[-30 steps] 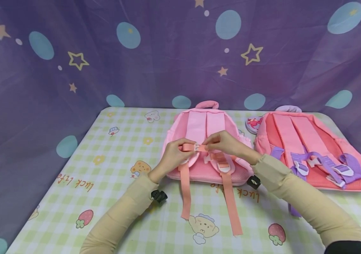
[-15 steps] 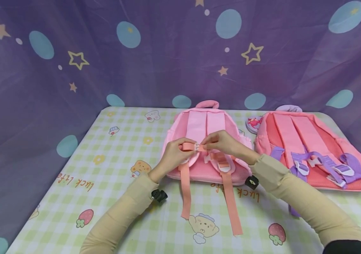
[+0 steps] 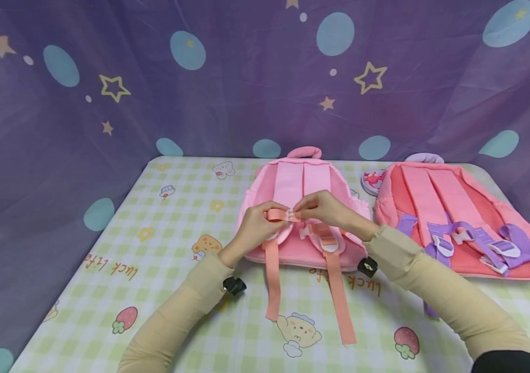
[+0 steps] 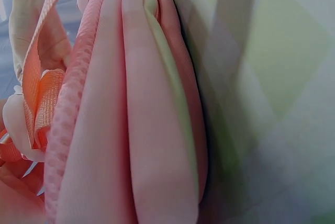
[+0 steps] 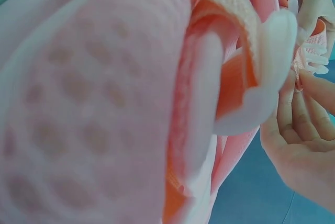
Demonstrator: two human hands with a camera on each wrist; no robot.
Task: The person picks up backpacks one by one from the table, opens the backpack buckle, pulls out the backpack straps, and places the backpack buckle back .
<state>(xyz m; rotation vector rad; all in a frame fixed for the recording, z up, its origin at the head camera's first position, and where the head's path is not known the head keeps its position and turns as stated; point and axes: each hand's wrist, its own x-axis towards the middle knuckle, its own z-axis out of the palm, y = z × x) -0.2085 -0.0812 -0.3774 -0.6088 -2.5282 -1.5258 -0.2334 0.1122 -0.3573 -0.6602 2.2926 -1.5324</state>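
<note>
A pink backpack lies with its shoulder straps facing up. Over its middle, my left hand pinches a looped orange strap beside a small white plastic buckle piece. On the other side of that piece my right hand pinches the strap with thumb and fingertips. The right wrist view shows the pronged white buckle close to the right fingertips. A second white buckle part lies on the bag below the hands. In the left wrist view the bag's side hides most of both hands.
Another pink backpack with purple straps lies to the right. Two loose orange strap ends hang onto the checked tablecloth. A purple curtain stands behind the table.
My right hand has shifted slightly left, closer to the white buckle piece. My left hand keeps its place on the strap, and the backpack has not moved.
</note>
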